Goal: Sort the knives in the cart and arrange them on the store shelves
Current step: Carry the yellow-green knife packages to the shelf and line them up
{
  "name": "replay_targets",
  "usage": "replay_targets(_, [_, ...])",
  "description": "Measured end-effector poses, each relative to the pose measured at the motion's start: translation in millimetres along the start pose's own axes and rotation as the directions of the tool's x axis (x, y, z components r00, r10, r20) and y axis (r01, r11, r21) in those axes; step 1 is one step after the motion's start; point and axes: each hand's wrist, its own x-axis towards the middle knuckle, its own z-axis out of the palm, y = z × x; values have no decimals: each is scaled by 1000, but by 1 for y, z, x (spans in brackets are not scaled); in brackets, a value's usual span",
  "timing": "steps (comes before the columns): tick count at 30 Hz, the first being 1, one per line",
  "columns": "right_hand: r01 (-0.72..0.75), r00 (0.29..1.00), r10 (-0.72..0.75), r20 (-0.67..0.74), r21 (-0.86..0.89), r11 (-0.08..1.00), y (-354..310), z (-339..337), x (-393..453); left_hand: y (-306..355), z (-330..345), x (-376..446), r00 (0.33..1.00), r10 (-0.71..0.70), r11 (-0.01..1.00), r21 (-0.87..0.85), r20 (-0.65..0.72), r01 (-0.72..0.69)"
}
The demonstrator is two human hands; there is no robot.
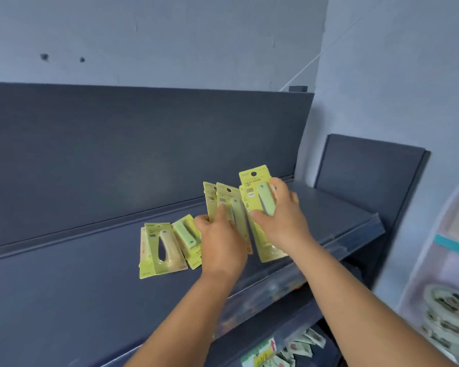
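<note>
The right hand (pixel 281 221) has its grip closed on one carded fruit knife (pixel 259 205), thumb across the pale green handle and fingers curled behind the card, holding it upright above the shelf (pixel 64 274). The left hand (pixel 220 242) grips a fan of carded knives (pixel 224 202), thumb pressed on the front one; at least two yellow-green cards show in that fan, and more may be hidden behind the hands. Each pack is a flat, glossy yellow-green card with a round hanging hole at the top and a rounded, smooth plastic knife handle mounted on it. On the matte dark blue-grey shelf, left of the hands, lie more packs (pixel 162 250), overlapping: about three, one with a cream handle, two green.
</note>
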Motion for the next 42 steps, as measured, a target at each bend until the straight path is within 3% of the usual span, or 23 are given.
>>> replay_targets(6, [11,979,9,203,-99,995,24,43,65,-12,25,46,981,-192,947,271,42,173])
replay_targets(11, [78,919,41,393,-282,956,44,72,90,-18,43,58,966,-235,716,691,107,98])
replay_targets(16, [185,867,29,498,-375,908,53,84,94,-23,48,63,954,-277,564,824,117,62])
replay_targets(21, [202,867,25,497,-397,895,52,81,92,-28,48,60,950,-292,578,812,108,85])
replay_targets(24, [216,897,-27,441,-385,897,47,71,86,-28,45,59,976,-203,633,771,78,70])
replay_targets(27, [235,950,-145,275,-332,913,42,54,71,-25,41,54,1000,0,716,698,21,-15])
replay_targets(31, [239,971,-234,49,-275,931,35,28,34,-19,39,41,964,265,794,572,-23,-205])
replay_targets(37, [65,991,-98,-86,-327,943,35,-2,-50,-21,35,-10,870,488,784,404,70,-472])
replay_targets(42, [-166,976,102,-192,-352,921,41,-12,-138,-33,30,-73,783,557,737,270,275,-619])
